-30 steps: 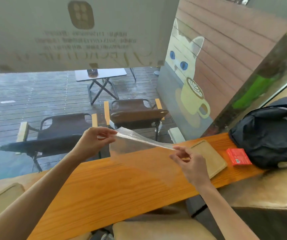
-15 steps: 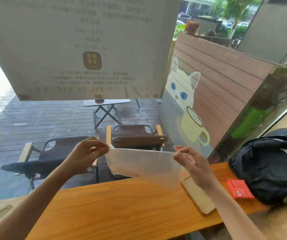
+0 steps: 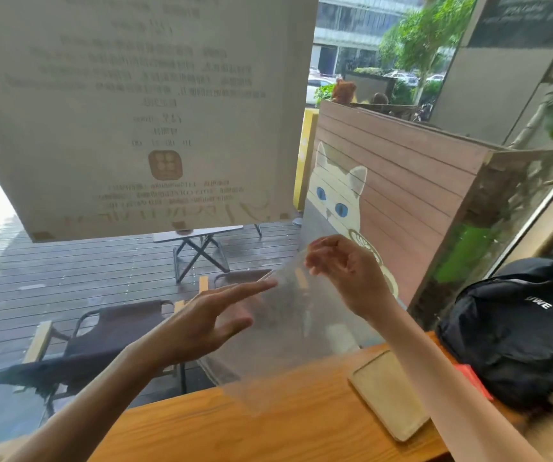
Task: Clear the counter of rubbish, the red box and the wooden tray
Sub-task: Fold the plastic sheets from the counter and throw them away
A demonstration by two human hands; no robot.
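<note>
Black backpack (image 3: 515,331), folding chairs (image 3: 102,341) outside.

Both forearms bare; left hand (image 3: 212,323), right hand (image 3: 345,271) ungloved.

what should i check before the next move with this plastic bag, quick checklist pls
1. Right hand pinches the top edge of the plastic bag: ok.
2. Left hand has a grip on the bag: not ok, its fingers are straight beside the bag.
3. Bag mouth open wide enough to take rubbish: cannot tell, the film is blurred.
4. Bag hangs above the counter, not caught on anything: ok.
5. Wooden tray lies on the counter, nothing on it: ok.
6. Red box free to pick up: cannot tell, the right arm and the black backpack cover most of it.
</note>
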